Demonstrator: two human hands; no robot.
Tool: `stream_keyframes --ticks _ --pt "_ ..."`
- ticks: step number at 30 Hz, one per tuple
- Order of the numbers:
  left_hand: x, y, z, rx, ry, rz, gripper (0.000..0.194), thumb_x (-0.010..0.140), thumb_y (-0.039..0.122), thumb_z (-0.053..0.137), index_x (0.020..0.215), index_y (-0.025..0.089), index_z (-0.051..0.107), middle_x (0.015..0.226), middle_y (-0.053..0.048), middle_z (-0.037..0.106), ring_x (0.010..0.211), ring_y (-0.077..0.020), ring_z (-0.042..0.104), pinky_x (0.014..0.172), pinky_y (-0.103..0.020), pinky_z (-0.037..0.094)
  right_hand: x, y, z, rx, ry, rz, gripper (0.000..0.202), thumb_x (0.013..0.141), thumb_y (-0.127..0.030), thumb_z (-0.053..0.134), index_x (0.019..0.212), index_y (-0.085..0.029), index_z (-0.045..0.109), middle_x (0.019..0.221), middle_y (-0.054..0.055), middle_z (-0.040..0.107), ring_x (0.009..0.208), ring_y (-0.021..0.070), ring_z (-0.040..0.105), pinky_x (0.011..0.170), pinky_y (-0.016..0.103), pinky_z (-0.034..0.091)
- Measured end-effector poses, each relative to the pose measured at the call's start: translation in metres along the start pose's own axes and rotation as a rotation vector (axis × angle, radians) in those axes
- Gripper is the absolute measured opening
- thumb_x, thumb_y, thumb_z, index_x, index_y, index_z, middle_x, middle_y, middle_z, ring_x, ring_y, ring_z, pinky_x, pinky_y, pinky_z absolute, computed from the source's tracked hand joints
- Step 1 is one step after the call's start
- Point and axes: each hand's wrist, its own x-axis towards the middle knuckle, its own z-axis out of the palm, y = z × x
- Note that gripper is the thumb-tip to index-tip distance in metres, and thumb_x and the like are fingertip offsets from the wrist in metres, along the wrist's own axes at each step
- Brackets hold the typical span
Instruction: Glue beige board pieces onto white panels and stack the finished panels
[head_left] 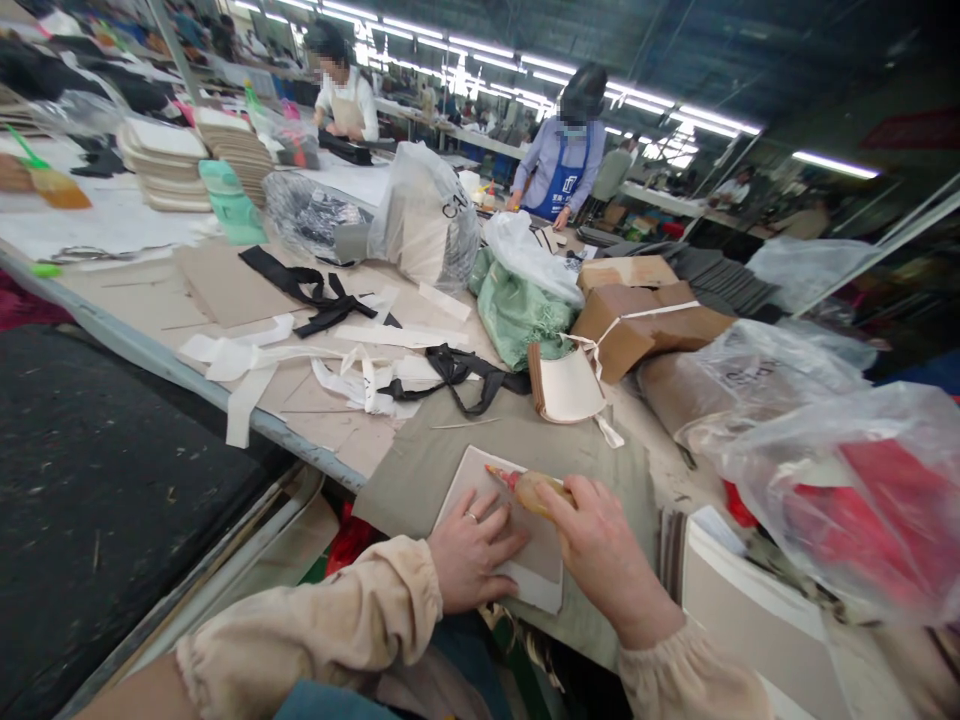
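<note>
My left hand [478, 548] lies with its fingers spread on a pale flat panel [536, 572] with a lighter border. In my right hand [604, 540] is a yellowish squeeze glue bottle [541, 494], tilted so that its red nozzle points left. The nozzle tip is over the panel's upper part, close to the surface; whether it touches I cannot tell. Beneath the panel spreads a grey-green sheet [409, 470]. Just beyond stands a small stack of curved cream panels [568, 388].
Black strips [472, 378] and white strips [251, 385] litter the table to the left. Behind are a green bag [521, 310] and a brown cardboard box [645, 320]. Plastic bags [847, 500] and stacked panels [750, 590] crowd the right. Two people work across the table.
</note>
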Motion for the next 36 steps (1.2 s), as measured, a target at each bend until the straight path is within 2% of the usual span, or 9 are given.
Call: stream_keyframes --ticks 5,11,17,22,32,36 --pt "0.000 0.000 0.000 0.004 -0.038 -0.006 0.064 0.076 0.066 0.046 0.130 0.033 0.044 0.129 -0.009 0.046 0.125 -0.0360 0.032 0.102 -0.059 0.016 -0.029 0.022 0.000 -0.048 0.015 0.051 0.041 0.080 -0.004 0.046 0.115 -0.023 0.054 0.091 0.006 0.046 0.084 0.0211 0.042 0.075 0.035 0.036" --pt "0.001 0.001 0.000 0.005 -0.055 -0.006 0.063 0.077 0.065 0.046 0.130 0.032 0.045 0.132 -0.010 0.045 0.127 -0.0354 0.030 0.104 -0.058 0.016 -0.065 0.049 -0.003 -0.055 0.003 0.130 0.042 0.082 -0.008 0.045 0.121 -0.024 0.050 0.092 0.006 0.046 0.084 0.0207 0.043 0.075 0.034 0.039" --pt "0.001 0.001 -0.001 0.008 -0.049 -0.005 0.062 0.076 0.064 0.047 0.129 0.031 0.047 0.131 -0.009 0.046 0.127 -0.0345 0.029 0.104 -0.057 0.016 -0.082 0.058 -0.003 -0.076 0.058 0.135 0.038 0.084 -0.012 0.042 0.120 -0.024 0.051 0.092 0.007 0.047 0.083 0.0205 0.044 0.075 0.034 0.039" --pt "0.000 0.001 0.000 0.021 -0.044 0.001 0.063 0.076 0.064 0.047 0.130 0.031 0.045 0.131 -0.010 0.045 0.126 -0.0352 0.030 0.103 -0.058 0.016 -0.070 0.048 0.003 -0.057 0.088 0.107 0.037 0.085 -0.012 0.041 0.119 -0.022 0.052 0.090 0.007 0.048 0.082 0.0199 0.045 0.075 0.033 0.040" --pt "0.003 0.001 -0.005 0.002 -0.025 0.014 0.064 0.073 0.065 0.050 0.127 0.030 0.048 0.128 -0.011 0.044 0.123 -0.0354 0.031 0.102 -0.059 0.018 0.010 -0.018 0.012 0.106 0.098 0.051 0.037 0.083 -0.010 0.049 0.115 -0.027 0.055 0.089 0.005 0.047 0.084 0.0190 0.043 0.075 0.030 0.037" --pt "0.003 0.001 -0.004 0.004 -0.042 0.003 0.065 0.073 0.066 0.050 0.129 0.032 0.046 0.129 -0.010 0.044 0.124 -0.0349 0.030 0.102 -0.058 0.018 0.002 -0.010 0.008 0.101 0.048 0.050 0.039 0.083 -0.008 0.047 0.117 -0.027 0.054 0.091 0.005 0.047 0.085 0.0191 0.043 0.076 0.030 0.037"
